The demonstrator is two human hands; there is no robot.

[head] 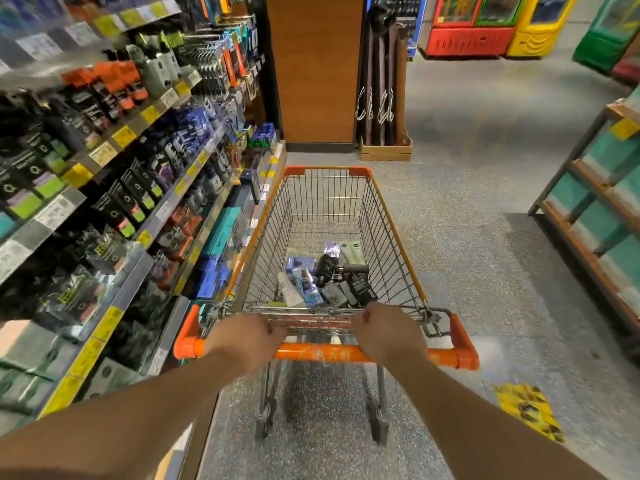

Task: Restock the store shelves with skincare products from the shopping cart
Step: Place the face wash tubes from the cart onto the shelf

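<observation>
Both arms reach straight forward, left hand (247, 336) and right hand (388, 332) with fingers curled, knuckles up, set apart.

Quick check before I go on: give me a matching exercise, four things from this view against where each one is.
Things:
1. left hand
2. skincare products
3. shelves
4. yellow leaflet

Places:
A. on the floor, right of the cart
B. lining the aisle's left side
C. gripping the orange cart handle
D. piled in the cart basket

Pairs: 1-C, 2-D, 3-B, 4-A
</observation>
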